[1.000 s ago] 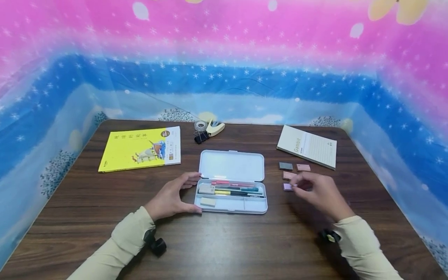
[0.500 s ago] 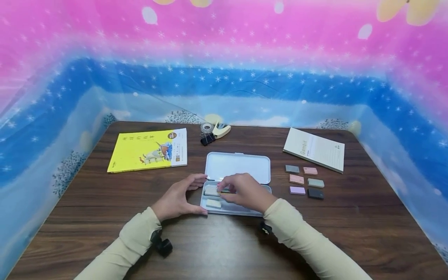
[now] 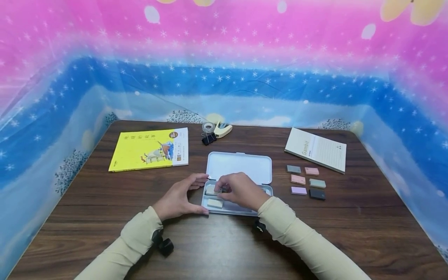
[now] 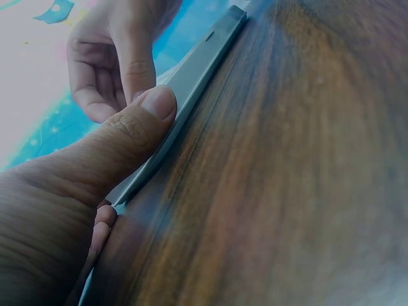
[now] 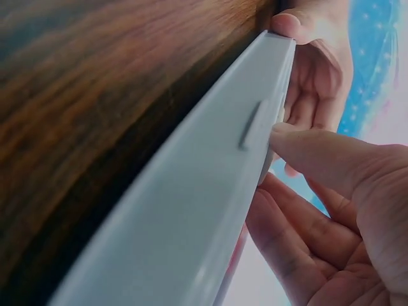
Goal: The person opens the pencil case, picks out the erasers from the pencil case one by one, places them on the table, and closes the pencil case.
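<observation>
A white pencil case (image 3: 239, 167) lies with its lid raised in the middle of the table. My left hand (image 3: 178, 197) grips its left end, thumb along the front wall and fingers at the back corner; the thumb (image 4: 137, 127) shows against the wall in the left wrist view. My right hand (image 3: 243, 190) reaches into the case and pinches a white eraser (image 3: 210, 189) at the left of the rear compartment. The right thumb (image 5: 319, 150) overlaps the case edge in the right wrist view. A cream eraser (image 3: 215, 203) lies in the front compartment. My right hand hides most of the pens.
Right of the case lie several small coloured blocks, among them a purple one (image 3: 299, 190) and a black one (image 3: 317, 194). Behind them is a notepad (image 3: 316, 149). A yellow book (image 3: 148, 149) lies left; a stapler (image 3: 223, 130), tape roll (image 3: 208, 127) and binder clip (image 3: 209, 139) sit behind.
My right hand has left the purple block and moved left into the pencil case, its fingertips now at the white eraser. My left hand stays on the case. The head view has shifted slightly.
</observation>
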`<state>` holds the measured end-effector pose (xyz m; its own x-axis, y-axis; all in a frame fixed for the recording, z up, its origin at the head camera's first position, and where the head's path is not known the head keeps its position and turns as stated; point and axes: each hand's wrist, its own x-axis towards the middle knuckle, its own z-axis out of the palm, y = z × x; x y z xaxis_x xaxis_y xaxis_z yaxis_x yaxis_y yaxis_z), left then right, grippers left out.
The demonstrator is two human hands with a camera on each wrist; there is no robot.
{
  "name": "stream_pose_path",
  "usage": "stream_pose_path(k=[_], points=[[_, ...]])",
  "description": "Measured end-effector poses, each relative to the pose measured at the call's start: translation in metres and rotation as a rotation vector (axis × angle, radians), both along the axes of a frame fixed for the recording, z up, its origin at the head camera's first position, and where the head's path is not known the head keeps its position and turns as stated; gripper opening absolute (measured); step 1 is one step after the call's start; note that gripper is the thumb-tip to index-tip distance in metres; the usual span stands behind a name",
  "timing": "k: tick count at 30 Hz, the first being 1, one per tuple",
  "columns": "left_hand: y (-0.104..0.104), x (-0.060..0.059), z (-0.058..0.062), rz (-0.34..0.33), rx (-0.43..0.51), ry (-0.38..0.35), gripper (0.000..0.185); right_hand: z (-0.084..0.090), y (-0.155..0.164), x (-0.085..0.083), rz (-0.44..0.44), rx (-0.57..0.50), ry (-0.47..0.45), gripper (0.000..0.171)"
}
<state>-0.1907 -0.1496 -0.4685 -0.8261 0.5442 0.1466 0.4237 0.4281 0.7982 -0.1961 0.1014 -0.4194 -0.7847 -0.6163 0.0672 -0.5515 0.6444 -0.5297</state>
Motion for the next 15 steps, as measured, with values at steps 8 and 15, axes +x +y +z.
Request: stream_pose_path(k=[8,15], points=[[0.0,-0.001,0.002,0.002,-0.009,-0.012,0.1,-0.004,0.002,-0.003,-0.03,-0.062,-0.037,0.01],[0.0,0.0,0.0,0.006,-0.008,-0.025,0.099,-0.002,0.013,0.001,-0.043,-0.14,-0.05,0.013]])
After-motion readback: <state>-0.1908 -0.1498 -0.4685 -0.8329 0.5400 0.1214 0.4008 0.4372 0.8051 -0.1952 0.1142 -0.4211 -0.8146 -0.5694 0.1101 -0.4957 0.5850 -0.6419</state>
